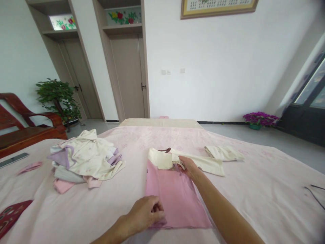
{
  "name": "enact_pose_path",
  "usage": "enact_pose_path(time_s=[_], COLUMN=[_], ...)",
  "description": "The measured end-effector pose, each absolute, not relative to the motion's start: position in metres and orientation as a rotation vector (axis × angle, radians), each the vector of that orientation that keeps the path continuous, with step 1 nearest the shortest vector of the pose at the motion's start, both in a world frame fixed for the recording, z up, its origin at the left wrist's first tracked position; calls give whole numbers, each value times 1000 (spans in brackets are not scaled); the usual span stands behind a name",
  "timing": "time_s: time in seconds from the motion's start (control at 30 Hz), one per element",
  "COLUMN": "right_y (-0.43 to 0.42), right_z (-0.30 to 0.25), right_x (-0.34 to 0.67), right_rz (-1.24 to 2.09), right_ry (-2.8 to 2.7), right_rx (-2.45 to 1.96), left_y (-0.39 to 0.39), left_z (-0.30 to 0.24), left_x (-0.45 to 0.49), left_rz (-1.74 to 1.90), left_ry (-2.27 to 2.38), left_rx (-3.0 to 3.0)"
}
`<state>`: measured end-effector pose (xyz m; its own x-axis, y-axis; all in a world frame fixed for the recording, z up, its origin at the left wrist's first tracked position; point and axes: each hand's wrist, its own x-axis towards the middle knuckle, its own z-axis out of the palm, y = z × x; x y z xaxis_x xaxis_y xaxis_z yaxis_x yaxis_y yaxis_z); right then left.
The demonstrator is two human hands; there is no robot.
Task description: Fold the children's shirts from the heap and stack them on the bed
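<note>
The framed wall picture (218,8) bears characters too small to read.

From the person's head, the view is directed forward and down; the left hand (146,211) and right hand (187,166) are seen closely, the wall (215,67) farther.

pass: between clothes pile (87,156) and pink shirt (177,200) | block: folded garment (224,153) behind sleeve (210,165)

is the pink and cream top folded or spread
Partly folded: the top has cream fabric doubled at the right hand, while one sleeve stretches outward.
</note>
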<state>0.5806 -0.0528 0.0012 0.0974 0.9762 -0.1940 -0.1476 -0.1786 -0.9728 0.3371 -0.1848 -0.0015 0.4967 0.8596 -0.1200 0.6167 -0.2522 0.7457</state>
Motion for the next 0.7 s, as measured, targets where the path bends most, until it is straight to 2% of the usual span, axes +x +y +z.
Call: enact_pose_path(time_s=[0.13, 0.23, 0.33, 0.53, 0.7], right_y=[-63, -61, -54, -41, -34], right_z=[-14, -22, -27, -15, -9], right_x=[590, 593, 597, 601, 603], right_rz=[1313, 935, 660, 727, 745], right_ry=[-977, -1236, -1407, -1289, -1168], right_rx=[-1419, -1663, -1703, -1563, -1485], left_y=[-161, -136, -113, -97, -109], left_z=[2, 3, -11, -51, -52], left_x=[331, 326, 326, 325, 321], left_rz=[528, 695, 687, 359, 292], left_ry=[1339, 1456, 1499, 1461, 1352], left_rx=[2104, 2282, 2452, 2626, 2717])
